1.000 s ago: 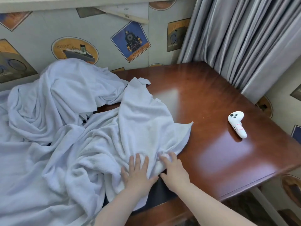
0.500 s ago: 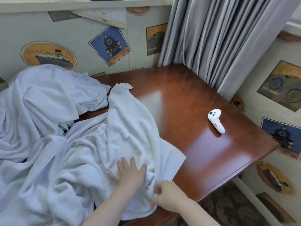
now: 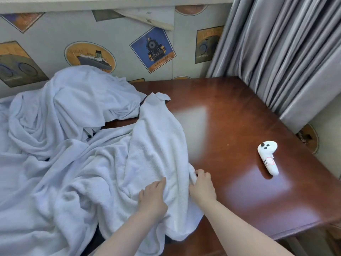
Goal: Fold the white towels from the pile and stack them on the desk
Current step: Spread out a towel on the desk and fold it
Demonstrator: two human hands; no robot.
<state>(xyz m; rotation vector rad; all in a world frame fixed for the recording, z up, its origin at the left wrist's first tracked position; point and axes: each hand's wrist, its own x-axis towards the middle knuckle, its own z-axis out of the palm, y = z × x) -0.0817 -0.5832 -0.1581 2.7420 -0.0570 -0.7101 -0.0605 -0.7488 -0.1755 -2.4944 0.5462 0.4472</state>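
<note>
The step in hand looks like the very start of a fold: one towel [image 3: 158, 145] is being singled out and pulled off the pile [image 3: 60, 126]; nothing folded is stacked on the desk [image 3: 239, 115] yet. The towel lies rumpled on the desk left of the white controller [image 3: 268, 157], its far corner pointing toward the wall and its near edge drooping over the desk's front edge; the pile sits further left again, heaped against the wall.

The right hand [image 3: 202, 187], left of the controller and near the desk's front, has its fingers [image 3: 200, 173] curled and pinching the towel's right edge into a bunch; the left hand [image 3: 153, 197], just left of it, lies on the cloth with fingers bent and pressing down, though whether they grip a fold I cannot tell.

The next move, I judge, calls for drawing that edge toward the controller so the towel spreads flat on the bare wood, then finding two corners.

Half a second ago the towel's right corner lay flat and spread toward the controller; it is now gathered up under the right hand, which has moved up from the near edge.
</note>
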